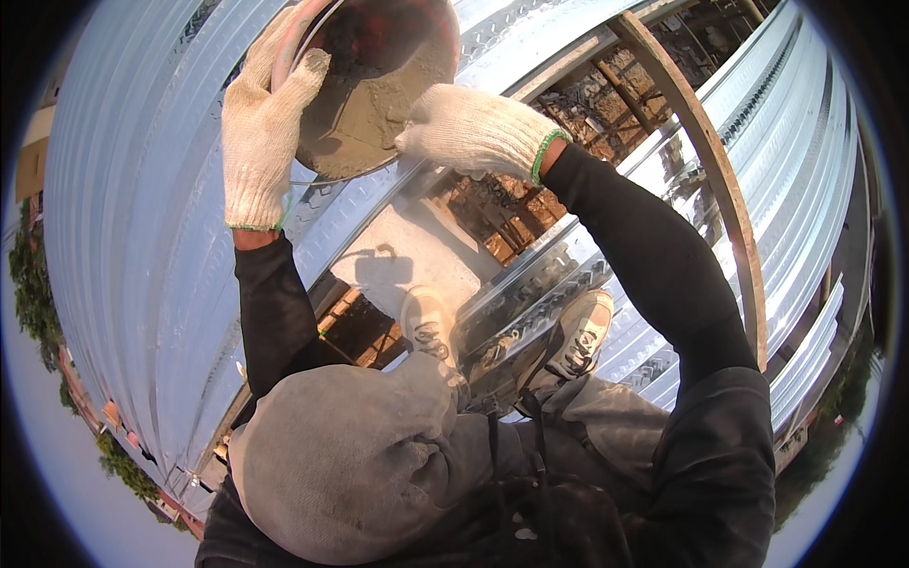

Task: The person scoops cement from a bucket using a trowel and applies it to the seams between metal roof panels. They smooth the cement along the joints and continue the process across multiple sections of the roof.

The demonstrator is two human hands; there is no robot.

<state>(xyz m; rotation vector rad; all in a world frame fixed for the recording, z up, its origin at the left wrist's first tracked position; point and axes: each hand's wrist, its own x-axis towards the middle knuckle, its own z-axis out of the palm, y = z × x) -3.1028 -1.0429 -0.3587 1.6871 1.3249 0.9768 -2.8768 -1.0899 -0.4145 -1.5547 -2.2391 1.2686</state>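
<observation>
A round bucket (447, 38) with a reddish inner wall and a thin wire handle is tilted, its mouth toward me. Wet grey-brown mortar (365, 114) lies inside it. My left hand (260, 133), in a white knit glove with a green cuff, grips the rim on the left; its thumb hooks over the edge. At the lower right rim is my right hand (478, 131), gloved alike, closed and pressed against the rim and the mortar's edge. Its fingertips are hidden, so what it grips cannot be made out.
Shiny corrugated metal decking (142, 237) spreads on both sides. My shoes (579, 336) stand by a pale slab (426, 251). Openings (502, 213) between the sheets show brown clutter below. A curved-looking wooden beam (705, 142) crosses at right. Trees (36, 293) show past the far left edge.
</observation>
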